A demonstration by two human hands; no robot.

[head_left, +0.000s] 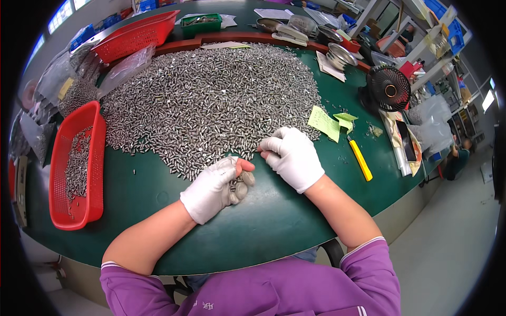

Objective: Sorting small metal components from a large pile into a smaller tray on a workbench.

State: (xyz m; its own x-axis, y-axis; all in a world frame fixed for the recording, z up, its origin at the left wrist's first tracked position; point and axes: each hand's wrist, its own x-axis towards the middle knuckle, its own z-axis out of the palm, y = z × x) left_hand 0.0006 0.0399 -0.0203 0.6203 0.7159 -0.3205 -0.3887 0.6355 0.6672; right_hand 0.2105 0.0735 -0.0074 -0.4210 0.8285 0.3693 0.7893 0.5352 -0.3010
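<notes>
A wide heap of small silvery metal pins (211, 100) covers the far half of the green table (253, 231). My left hand (211, 190), in a white glove with bare thumb tip and greyed fingertips, is curled palm up at the heap's near edge. A few metal pins (233, 185) show inside its cupped fingers. Just to its right, my right hand (292, 158), also gloved, is closed in a pinch over the near right edge of the heap. Whatever its fingertips hold is too small to make out.
A red basket (97, 195) with some pins stands at left; another red basket (142, 37) sits behind. On the right are a yellow-handled cutter (360, 160), yellow-green paper (323, 124), a black fan (388, 88) and a phone (406, 140). A green tray (202, 25) is at the back.
</notes>
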